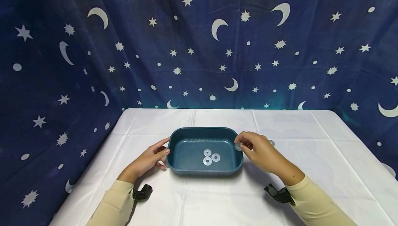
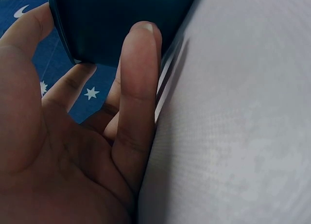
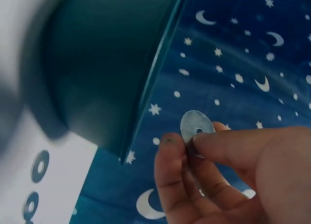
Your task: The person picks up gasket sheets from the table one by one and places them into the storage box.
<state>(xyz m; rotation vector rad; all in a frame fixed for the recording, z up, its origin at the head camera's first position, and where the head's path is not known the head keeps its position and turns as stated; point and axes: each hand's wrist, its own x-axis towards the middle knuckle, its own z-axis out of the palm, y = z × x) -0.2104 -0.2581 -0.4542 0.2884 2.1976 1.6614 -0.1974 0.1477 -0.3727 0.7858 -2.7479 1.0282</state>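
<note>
A dark teal oblong dish (image 1: 186,171) stands on the table, with three flat metal washers (image 1: 216,157) lying on its floor. My left hand (image 1: 149,158) holds the dish's left end, thumb on the rim and fingers against the outer wall (image 2: 97,25). Between thumb and fingertips, my right hand (image 1: 259,150) pinches another washer (image 3: 193,124) at the dish's right rim. Several more washers (image 3: 40,166) lie on the table to the right, mostly hidden behind the right hand in the head view, where part of one washer (image 1: 272,142) shows.
A white cloth (image 1: 199,201) covers the table. Dark blue fabric with moons and stars (image 1: 199,46) hangs behind and along the sides. Each wrist wears a black strap mount (image 1: 143,192). A pale rounded object (image 1: 388,169) shows at the far right.
</note>
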